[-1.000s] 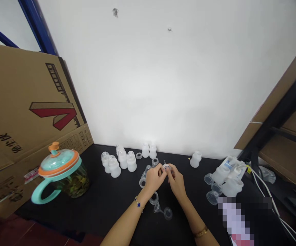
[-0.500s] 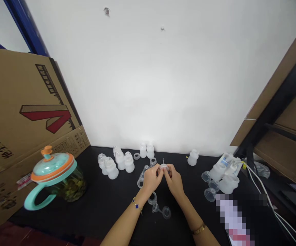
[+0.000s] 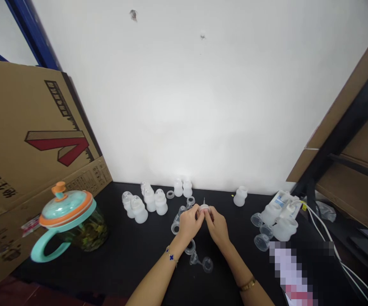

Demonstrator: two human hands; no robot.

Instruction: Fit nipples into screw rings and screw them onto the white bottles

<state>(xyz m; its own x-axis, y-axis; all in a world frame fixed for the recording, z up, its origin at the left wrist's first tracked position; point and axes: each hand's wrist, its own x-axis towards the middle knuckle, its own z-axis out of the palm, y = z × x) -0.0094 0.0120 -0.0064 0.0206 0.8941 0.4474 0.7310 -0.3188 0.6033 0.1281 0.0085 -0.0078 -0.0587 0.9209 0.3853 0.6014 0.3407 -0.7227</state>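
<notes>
While a white bottle collar is held up over the black tabletop, a thin pointed tip is seen rising from its middle. One side of the collar is pinched between the thumb and bent forefinger of the left hand; the opposite side is pinched in the same manner by the right hand, the two thumbs being brought close together at the near edge. How the remaining fingers are placed cannot be told, since they are curled out of sight. A bracelet with a blue charm is worn on the left wrist, and a gold-coloured band on the right forearm.

Just left of the left hand, clear plastic parts are strewn, with a loose ring among them. Nearer the front, a clear funnel-shaped piece is laid beside a clear round piece. Close to the white wall, two milky bottles are stood side by side. Five capped bottles are grouped farther left, while a single bottle is set apart on the right. Beyond it, clear cups and further bottles are gathered. At the left, a lidded jug holding dark green leaves is placed before a cardboard box.
</notes>
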